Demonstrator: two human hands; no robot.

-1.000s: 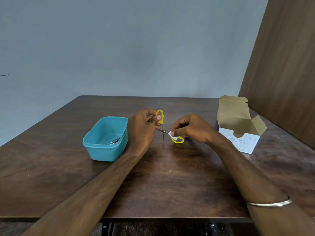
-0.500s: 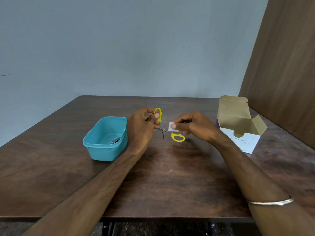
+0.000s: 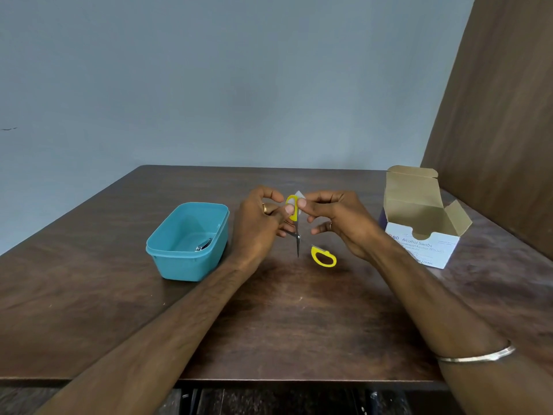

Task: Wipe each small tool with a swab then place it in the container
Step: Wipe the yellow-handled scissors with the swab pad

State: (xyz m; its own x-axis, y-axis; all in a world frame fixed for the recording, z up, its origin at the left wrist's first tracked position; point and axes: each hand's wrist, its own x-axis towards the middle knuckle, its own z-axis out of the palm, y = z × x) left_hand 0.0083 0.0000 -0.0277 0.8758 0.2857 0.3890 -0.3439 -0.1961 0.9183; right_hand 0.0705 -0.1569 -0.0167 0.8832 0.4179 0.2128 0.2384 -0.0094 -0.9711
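Observation:
Small yellow-handled scissors (image 3: 323, 257) are held spread wide above the table's middle. My left hand (image 3: 259, 226) grips them by the upper yellow handle loop, blades pointing down; the lower loop hangs free to the right. My right hand (image 3: 338, 221) pinches a small white swab (image 3: 299, 195) against that upper loop. A teal plastic container (image 3: 167, 253) stands left of my left hand with a metal tool (image 3: 204, 244) lying inside.
An open white box of alcohol swabs (image 3: 425, 244) stands at the right of the brown wooden table (image 3: 284, 324), flaps up. A brown wooden panel rises behind the box. A grey wall lies beyond the table's far edge.
My right hand has carried the swab from the lower handle loop, along the blade, up to the upper loop. My left hand has kept its grip and tilted the scissors more upright.

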